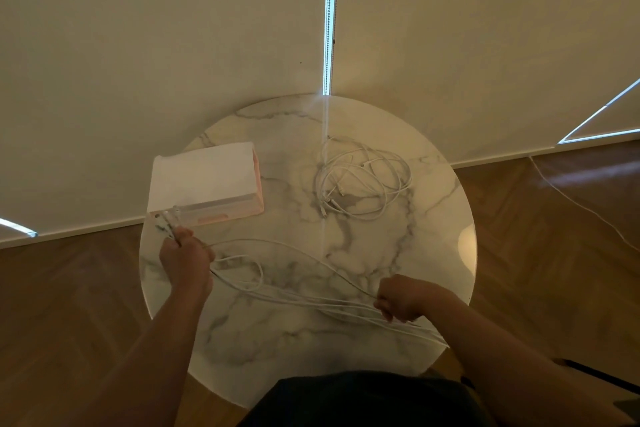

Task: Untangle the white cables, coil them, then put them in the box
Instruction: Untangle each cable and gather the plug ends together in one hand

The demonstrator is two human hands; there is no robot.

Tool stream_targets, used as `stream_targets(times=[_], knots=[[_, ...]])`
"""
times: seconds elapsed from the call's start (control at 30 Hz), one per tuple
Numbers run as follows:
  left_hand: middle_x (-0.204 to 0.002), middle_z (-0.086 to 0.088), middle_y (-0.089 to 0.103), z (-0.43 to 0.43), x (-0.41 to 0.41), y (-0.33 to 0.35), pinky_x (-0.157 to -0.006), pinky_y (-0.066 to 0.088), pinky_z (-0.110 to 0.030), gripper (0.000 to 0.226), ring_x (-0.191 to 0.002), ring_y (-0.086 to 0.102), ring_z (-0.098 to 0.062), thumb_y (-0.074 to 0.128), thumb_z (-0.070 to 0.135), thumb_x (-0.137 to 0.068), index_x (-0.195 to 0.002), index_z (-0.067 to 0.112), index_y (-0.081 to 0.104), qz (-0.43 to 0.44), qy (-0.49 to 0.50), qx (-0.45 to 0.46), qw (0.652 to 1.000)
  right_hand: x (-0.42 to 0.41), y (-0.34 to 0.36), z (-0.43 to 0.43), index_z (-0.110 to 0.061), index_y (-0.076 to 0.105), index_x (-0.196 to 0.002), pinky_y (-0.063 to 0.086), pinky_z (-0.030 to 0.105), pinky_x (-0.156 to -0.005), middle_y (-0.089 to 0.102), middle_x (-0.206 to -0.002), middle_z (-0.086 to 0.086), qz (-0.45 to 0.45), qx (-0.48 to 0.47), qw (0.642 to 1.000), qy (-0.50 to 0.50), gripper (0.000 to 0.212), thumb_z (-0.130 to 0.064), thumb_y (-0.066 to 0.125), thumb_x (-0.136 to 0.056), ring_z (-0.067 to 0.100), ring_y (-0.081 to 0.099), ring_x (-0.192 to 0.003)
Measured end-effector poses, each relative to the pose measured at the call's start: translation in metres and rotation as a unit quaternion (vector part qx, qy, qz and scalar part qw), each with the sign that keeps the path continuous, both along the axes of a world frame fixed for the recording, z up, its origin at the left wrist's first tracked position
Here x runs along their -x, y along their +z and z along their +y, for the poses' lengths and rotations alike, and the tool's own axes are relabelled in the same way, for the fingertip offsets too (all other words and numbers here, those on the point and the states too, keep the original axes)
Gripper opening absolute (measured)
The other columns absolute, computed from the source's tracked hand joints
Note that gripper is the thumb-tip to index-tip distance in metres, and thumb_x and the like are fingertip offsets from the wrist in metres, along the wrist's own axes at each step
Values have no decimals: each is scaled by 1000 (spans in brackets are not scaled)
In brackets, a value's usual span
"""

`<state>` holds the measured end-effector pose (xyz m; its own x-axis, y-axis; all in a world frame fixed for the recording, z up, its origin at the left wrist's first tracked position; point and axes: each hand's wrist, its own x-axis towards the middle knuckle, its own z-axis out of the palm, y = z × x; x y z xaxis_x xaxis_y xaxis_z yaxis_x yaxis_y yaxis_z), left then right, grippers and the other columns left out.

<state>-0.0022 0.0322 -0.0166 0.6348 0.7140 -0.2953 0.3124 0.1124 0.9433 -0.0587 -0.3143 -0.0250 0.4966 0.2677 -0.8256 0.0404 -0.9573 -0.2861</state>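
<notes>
Left hand: my left hand (185, 260) is closed in a fist round one end of the held cables (294, 300), at the near left of the table (433, 236).
Plug ends: several plug ends (166, 222) stick up out of that fist, just beside the near left corner of the box (204, 180).
Right hand: my right hand (401, 298) has its fingers curled round the same strands, at the near right of the table.
Held cables: the white strands run between my two hands, low over the marble. One loop bulges out beside my left hand. The tails run past my right hand to the near right rim.
Loose cables: the loose cables (363, 180) lie in a tangled pile at the far right of the table, well apart from both hands.
Box: white with pink sides, at the far left of the table, its far left corner past the rim. I cannot tell whether it is open.
Surroundings: wood floor (69, 305), pale blinds (156, 45) beyond the table.
</notes>
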Motion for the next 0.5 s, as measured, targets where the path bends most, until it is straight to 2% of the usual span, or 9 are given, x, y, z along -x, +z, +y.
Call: stream_targets(times=[0.1,0.13,0.2,0.3,0.37,0.43,0.5], knots=[[-57,-3,37,-4,-1,2,-43,35,-24,32,-35,37,-7,35,29,-105,-80,14,48,-22,-37,-4,999,7,-7,1,-1,66,-79,53,27,-54,71,-82,22,52,37,998,-6,15,-5,56,-90,16,61,-48],[-56,-5,42,-6,0,3,-45,39,-27,32,-36,42,-10,34,30,-105,-82,12,49,-20,-52,-25,998,10,-6,-3,5,67,-89,56,28,-59,72,-89,23,83,67,994,8,12,-2,57,-89,22,68,-59],[-58,-11,52,-13,4,5,-48,51,-31,34,-43,55,-18,32,29,-106,-82,10,47,-26,-78,-33,996,17,-2,-15,9,65,-109,56,34,-82,69,-109,22,119,153,980,50,24,-1,61,-87,28,71,-94],[-64,-19,59,-21,9,8,-56,59,-31,33,-53,67,-21,28,24,-107,-82,10,44,-62,-98,32,993,27,-1,-38,1,51,-134,38,34,-106,49,-142,16,103,241,961,93,46,-12,63,-91,28,48,-129],[-62,-16,57,-23,8,10,-54,59,-32,33,-50,65,-20,30,24,-107,-81,11,45,-63,-100,43,992,25,-7,-47,-4,49,-136,36,37,-110,45,-144,13,92,272,954,85,59,-24,72,-85,29,45,-131],[-56,-9,55,-24,7,11,-49,54,-30,33,-44,59,-18,32,25,-107,-80,11,46,-58,-104,38,992,15,-5,-44,-8,56,-126,48,45,-100,55,-131,11,27,269,961,52,68,-30,86,-70,32,55,-118],[-50,-1,54,-27,5,15,-45,46,-27,34,-41,52,-17,34,27,-106,-78,12,47,-62,-113,41,991,1,-1,-32,-11,54,-124,50,49,-94,55,-125,9,-16,246,969,23,72,-33,88,-65,34,57,-114]])
